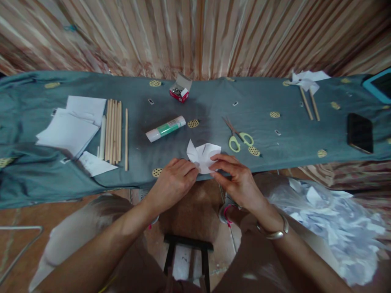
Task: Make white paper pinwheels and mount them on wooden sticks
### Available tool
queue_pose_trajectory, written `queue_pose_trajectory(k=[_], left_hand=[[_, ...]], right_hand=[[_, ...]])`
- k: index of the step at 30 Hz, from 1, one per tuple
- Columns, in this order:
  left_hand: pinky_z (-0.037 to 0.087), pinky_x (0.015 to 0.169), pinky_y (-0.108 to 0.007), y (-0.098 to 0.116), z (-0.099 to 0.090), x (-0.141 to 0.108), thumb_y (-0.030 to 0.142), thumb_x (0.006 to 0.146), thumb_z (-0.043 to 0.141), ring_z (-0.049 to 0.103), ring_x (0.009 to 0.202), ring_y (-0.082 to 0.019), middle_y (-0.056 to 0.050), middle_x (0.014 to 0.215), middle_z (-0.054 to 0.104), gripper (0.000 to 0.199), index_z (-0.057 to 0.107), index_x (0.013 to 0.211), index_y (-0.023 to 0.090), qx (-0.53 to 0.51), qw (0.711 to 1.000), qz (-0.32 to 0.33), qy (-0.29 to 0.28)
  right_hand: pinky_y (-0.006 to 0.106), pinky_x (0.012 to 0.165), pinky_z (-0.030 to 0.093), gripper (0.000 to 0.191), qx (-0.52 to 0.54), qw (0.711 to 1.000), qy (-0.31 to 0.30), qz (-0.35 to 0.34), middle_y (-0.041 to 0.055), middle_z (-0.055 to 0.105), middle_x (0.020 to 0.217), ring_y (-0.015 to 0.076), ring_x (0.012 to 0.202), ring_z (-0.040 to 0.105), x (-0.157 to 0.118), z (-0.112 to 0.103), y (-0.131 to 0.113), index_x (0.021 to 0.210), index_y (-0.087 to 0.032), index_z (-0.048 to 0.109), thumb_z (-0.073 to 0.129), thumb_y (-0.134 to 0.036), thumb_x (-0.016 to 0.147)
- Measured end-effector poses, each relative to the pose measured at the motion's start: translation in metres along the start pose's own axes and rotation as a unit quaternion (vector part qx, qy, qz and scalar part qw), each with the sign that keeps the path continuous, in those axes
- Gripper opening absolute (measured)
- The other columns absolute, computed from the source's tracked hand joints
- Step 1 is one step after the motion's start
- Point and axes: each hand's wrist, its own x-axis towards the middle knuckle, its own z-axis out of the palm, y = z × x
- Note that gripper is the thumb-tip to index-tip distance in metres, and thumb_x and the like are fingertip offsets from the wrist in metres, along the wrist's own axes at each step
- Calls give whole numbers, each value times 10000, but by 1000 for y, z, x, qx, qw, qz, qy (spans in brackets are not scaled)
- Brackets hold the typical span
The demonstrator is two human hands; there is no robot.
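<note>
A white paper (205, 156) with cut, raised flaps lies at the near edge of the cloth-covered table. My left hand (178, 179) is closed on its left side, fingers pressed together. On its right side, the thumb and fingers of my right hand (235, 176) pinch the paper's edge. Beyond the paper is a green and white glue stick (166, 128). Scissors with light green handles (238, 136) lie to the right, blades pointing away. A small red box (180, 90) stands open near the far edge, with small metal pieces inside.
Paper sheets (69, 130) and wooden sticks (113, 132) lie at left. Two paper pinwheels on sticks (310, 97), a phone (360, 133) and a blue-framed device (380, 86) are at right. A plastic bag of paper pieces (339, 232) sits below the table; a dark stool (188, 242) is underneath.
</note>
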Motion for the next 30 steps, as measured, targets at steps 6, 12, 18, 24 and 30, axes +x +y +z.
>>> queue_pose_trajectory(k=[6,12,18,24,30], left_hand=[[469,721,-338,1,0,0,132,918,531,621,831,-209,-72,879,698,122,652,899,131,-13,1000,0,-3],[479,743,-344,4,3,-1,171,941,509,623,842,-203,-78,934,708,166,605,1068,123,-33,999,-28,7],[497,739,-343,3,7,-1,160,943,508,616,868,-213,-85,951,699,163,617,1056,113,-39,999,7,7],[509,730,-336,1,9,-1,170,942,514,596,841,-204,-79,917,685,152,647,991,116,-47,999,-4,5],[514,769,-330,1,9,0,157,935,528,595,860,-198,-83,927,683,152,652,1002,98,-67,998,-14,-2]], right_hand=[[402,934,519,57,49,998,17,35,68,711,1049,208,1017,663,8,9,3,824,-215,695,645,-195,842],[401,941,508,49,45,997,36,45,74,711,1052,218,1027,658,16,18,5,805,-210,705,667,-179,810],[407,936,519,92,13,998,50,37,76,703,1053,222,1031,650,19,23,4,790,-212,709,639,-154,806],[408,931,515,75,-7,998,48,50,75,699,1056,226,1028,647,19,24,2,789,-211,708,647,-171,804],[401,888,531,47,-15,997,51,50,89,701,1053,227,992,655,18,24,1,796,-195,701,663,-168,797]])
